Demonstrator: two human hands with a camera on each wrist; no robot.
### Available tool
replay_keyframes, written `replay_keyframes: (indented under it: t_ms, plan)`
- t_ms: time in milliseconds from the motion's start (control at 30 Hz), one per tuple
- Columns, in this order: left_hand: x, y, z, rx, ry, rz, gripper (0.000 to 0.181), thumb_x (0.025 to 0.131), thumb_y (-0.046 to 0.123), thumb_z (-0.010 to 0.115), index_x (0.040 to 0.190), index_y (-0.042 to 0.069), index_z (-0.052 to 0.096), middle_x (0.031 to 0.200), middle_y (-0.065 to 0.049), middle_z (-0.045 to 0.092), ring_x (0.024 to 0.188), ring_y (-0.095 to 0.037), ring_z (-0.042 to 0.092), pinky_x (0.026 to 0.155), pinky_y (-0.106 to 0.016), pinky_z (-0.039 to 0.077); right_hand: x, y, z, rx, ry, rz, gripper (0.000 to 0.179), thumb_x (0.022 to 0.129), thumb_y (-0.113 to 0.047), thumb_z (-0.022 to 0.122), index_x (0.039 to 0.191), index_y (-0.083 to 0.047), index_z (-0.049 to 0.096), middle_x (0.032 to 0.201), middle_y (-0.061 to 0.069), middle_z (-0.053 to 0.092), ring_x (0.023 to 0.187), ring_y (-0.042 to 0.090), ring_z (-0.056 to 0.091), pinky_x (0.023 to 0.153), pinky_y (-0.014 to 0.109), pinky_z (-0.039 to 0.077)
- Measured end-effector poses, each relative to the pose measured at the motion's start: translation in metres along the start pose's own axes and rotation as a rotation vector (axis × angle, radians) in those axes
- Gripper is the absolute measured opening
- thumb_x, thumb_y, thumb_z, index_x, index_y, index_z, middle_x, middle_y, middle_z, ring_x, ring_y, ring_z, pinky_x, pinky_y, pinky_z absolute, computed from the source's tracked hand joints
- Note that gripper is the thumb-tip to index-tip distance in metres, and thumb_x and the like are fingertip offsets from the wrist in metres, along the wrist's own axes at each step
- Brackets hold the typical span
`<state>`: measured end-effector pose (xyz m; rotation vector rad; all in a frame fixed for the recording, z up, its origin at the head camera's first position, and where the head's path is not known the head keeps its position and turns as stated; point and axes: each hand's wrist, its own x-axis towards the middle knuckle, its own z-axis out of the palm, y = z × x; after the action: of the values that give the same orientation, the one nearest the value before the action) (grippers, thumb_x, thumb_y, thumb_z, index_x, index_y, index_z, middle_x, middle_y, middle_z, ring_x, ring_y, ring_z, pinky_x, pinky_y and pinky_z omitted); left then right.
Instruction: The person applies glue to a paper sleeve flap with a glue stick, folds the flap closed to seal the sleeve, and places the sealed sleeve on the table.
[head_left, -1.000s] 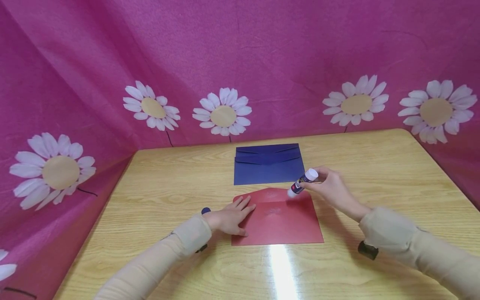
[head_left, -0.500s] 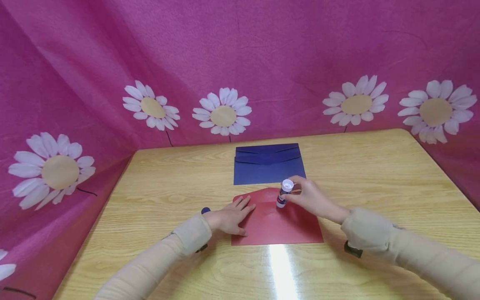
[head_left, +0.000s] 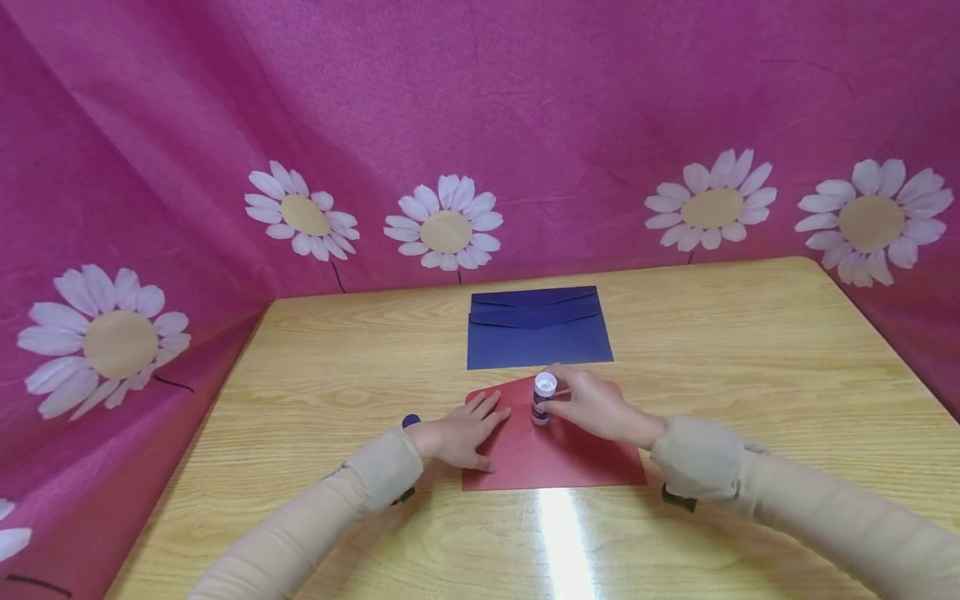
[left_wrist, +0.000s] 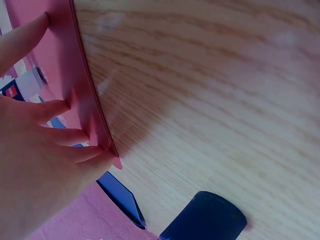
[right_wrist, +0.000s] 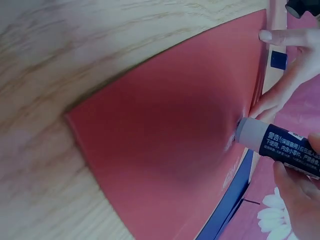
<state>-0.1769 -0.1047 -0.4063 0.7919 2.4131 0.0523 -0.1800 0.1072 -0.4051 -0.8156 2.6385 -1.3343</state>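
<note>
A red envelope [head_left: 592, 462] lies on the table with its flap opened away from me. My left hand [head_left: 461, 437] rests on its left side, fingers spread flat. In my right hand [head_left: 596, 408] is a glue stick [right_wrist: 287, 145], gripped between thumb and fingers with its white base up. The glue end points down at the envelope near the flap's fold, and whitish smears [right_wrist: 231, 172] show beside it in the right wrist view. By my left wrist stands a small dark blue cap [left_wrist: 207, 217].
Two dark blue envelopes [head_left: 540, 346] lie overlapped behind the red one. The wooden table [head_left: 322, 358] reaches back to a magenta cloth [head_left: 562, 125] printed with white daisies, which also hangs along the left and right sides.
My right hand has carried the glue stick left and a little nearer, from the flap's right side to the middle of the envelope, tipping it more upright. My left hand has stayed put.
</note>
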Motion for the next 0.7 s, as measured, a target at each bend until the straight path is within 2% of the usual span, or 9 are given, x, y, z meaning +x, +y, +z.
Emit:
replay_keyframes:
  t_ms: [233, 700]
  plan:
    - [0.0001, 0.0002, 0.0004, 0.001, 0.006, 0.009, 0.078, 0.082, 0.037, 0.060, 0.142, 0.012, 0.017, 0.149, -0.008, 0.002, 0.135, -0.025, -0.001, 0.108, -0.039, 0.010, 0.0028, -0.0037, 0.0038, -0.010, -0.042, -0.017, 0.026, 0.078, -0.004, 0.064, 0.101, 0.001, 0.053, 0.090, 0.009, 0.062, 0.090, 0.027, 0.061, 0.077, 0.035, 0.049]
    - [-0.0003, -0.0014, -0.0001, -0.015, 0.003, 0.013, 0.078, 0.081, 0.036, 0.061, 0.142, 0.013, 0.017, 0.149, -0.008, 0.002, 0.135, -0.025, -0.001, 0.108, -0.040, 0.010, 0.0045, -0.0094, 0.0092, -0.093, -0.059, -0.040, 0.026, 0.079, -0.007, 0.065, 0.101, -0.001, 0.053, 0.091, 0.006, 0.061, 0.085, 0.016, 0.057, 0.079, 0.033, 0.048]
